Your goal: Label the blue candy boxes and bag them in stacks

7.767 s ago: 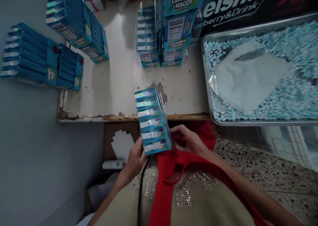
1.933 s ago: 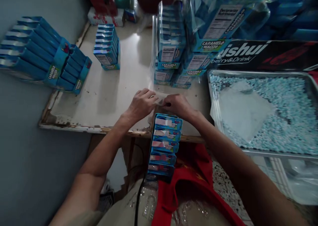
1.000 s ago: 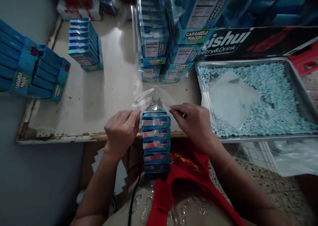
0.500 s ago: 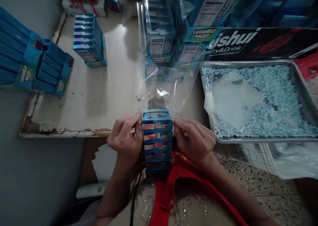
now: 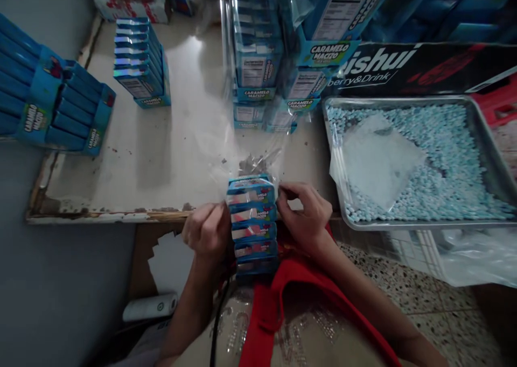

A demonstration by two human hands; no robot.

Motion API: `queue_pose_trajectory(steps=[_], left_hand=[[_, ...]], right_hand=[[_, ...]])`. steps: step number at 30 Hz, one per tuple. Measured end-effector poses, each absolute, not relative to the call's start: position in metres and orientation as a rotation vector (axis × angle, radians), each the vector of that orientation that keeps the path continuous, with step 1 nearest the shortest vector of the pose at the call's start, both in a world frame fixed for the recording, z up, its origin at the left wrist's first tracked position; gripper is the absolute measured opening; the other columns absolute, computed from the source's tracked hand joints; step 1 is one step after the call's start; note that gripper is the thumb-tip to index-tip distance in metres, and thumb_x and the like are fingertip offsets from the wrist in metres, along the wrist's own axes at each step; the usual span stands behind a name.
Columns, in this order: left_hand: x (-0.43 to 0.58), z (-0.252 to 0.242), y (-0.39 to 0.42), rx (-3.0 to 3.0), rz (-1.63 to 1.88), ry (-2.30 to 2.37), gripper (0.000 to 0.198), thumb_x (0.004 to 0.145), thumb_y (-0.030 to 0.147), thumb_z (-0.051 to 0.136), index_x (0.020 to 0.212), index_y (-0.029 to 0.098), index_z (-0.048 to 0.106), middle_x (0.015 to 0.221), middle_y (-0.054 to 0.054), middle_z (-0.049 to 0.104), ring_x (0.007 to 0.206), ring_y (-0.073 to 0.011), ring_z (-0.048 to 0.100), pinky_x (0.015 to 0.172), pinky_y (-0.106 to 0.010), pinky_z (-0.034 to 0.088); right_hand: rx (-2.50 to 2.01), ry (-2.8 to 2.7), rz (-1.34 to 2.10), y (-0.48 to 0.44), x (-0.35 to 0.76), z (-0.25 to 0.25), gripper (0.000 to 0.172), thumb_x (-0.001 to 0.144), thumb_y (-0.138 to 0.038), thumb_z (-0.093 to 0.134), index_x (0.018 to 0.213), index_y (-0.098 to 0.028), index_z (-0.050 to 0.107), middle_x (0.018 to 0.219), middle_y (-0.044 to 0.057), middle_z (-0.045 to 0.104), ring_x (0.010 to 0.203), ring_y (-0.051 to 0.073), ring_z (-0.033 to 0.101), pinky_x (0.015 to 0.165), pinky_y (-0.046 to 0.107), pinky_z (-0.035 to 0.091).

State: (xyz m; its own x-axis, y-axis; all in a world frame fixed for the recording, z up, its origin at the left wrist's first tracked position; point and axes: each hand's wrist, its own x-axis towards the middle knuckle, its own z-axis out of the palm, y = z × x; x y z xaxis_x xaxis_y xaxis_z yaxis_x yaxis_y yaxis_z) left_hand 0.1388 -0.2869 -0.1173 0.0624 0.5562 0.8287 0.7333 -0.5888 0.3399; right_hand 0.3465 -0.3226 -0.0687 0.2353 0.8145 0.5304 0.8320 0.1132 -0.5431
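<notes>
A display of small blue candy boxes (image 5: 253, 230) stands in a row at the table's front edge, against my body. Clear plastic bag (image 5: 258, 154) film spreads from its far end over the tabletop. My left hand (image 5: 207, 230) is closed in a pinch at the display's left side, apparently on the bag's edge. On the right side, my right hand (image 5: 305, 211) pinches the film near the top corner, thumb and forefinger together. The exact grip of the left fingertips is hard to see.
A metal tray (image 5: 424, 226) of pale blue candies lies at the right, a white sheet (image 5: 375, 162) on them. Wrapped candy displays (image 5: 258, 68) stack at the back. Another display (image 5: 141, 65) stands left, near stacked packs (image 5: 76, 108). A black printed carton (image 5: 399, 68) sits behind the tray.
Both hands have come down along the display's sides, the right one also moving slightly inward. The bag film has moved with them, and its mouth looks narrower. The view has shifted slightly.
</notes>
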Motion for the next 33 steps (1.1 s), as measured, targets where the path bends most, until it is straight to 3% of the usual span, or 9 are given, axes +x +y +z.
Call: queue_pose_trajectory(steps=[4,8,13,18,26,33], left_hand=[[0.153,-0.128,-0.264,-2.098,-1.583,-1.793,0.019,0.094,0.032,0.070,0.105,0.021,0.059,0.093,-0.004,0.073,0.081,-0.0177,0.073,0.078,-0.033,0.060],[0.157,-0.126,-0.249,-2.435,-1.388,-1.992,0.012,0.096,0.030,0.063,0.101,0.020,0.067,0.091,-0.004,0.074,0.075,-0.0157,0.071,0.071,-0.027,0.054],[0.148,-0.120,-0.237,-2.671,-0.888,-1.936,0.023,0.103,0.028,0.053,0.089,0.019,0.069,0.087,-0.008,0.073,0.074,-0.0198,0.067,0.063,-0.029,0.040],[0.139,-0.118,-0.226,-2.843,-0.507,-1.751,0.023,0.105,0.026,0.049,0.090,0.020,0.064,0.091,-0.009,0.074,0.078,-0.0211,0.067,0.062,-0.031,0.034],[0.133,-0.120,-0.223,-2.960,-0.426,-1.671,0.020,0.104,0.026,0.050,0.090,0.021,0.063,0.089,-0.008,0.072,0.079,-0.0221,0.066,0.062,-0.030,0.037],[0.115,-0.128,-0.239,-3.105,-0.543,-1.476,0.021,0.102,0.023,0.049,0.088,0.019,0.065,0.089,-0.008,0.073,0.078,-0.0204,0.068,0.068,-0.029,0.047]], right_hand=[[-1.679,-1.482,0.070,-0.311,0.345,-0.074,0.016,0.097,-0.020,0.060,0.088,-0.021,0.073,0.090,0.007,0.076,0.079,0.017,0.072,0.069,0.030,0.057],[-1.749,-1.490,0.168,-0.311,0.345,-0.076,0.019,0.097,-0.022,0.057,0.086,-0.022,0.072,0.084,0.005,0.072,0.073,0.016,0.068,0.068,0.029,0.053],[-2.002,-1.536,0.283,-0.310,0.347,-0.080,0.021,0.102,-0.031,0.052,0.102,-0.023,0.071,0.094,0.007,0.076,0.077,0.019,0.070,0.069,0.031,0.049],[-2.160,-1.468,0.467,-0.302,0.348,-0.093,0.017,0.100,-0.035,0.053,0.106,-0.024,0.065,0.094,0.007,0.079,0.078,0.023,0.073,0.068,0.032,0.046],[-2.032,-1.552,0.504,-0.297,0.353,-0.101,0.015,0.093,-0.025,0.054,0.079,-0.025,0.056,0.079,0.004,0.072,0.070,0.019,0.067,0.067,0.029,0.045],[-1.741,-1.805,0.544,-0.318,0.367,-0.099,0.023,0.096,-0.022,0.053,0.073,-0.023,0.056,0.071,0.001,0.066,0.062,0.014,0.056,0.062,0.026,0.037]])
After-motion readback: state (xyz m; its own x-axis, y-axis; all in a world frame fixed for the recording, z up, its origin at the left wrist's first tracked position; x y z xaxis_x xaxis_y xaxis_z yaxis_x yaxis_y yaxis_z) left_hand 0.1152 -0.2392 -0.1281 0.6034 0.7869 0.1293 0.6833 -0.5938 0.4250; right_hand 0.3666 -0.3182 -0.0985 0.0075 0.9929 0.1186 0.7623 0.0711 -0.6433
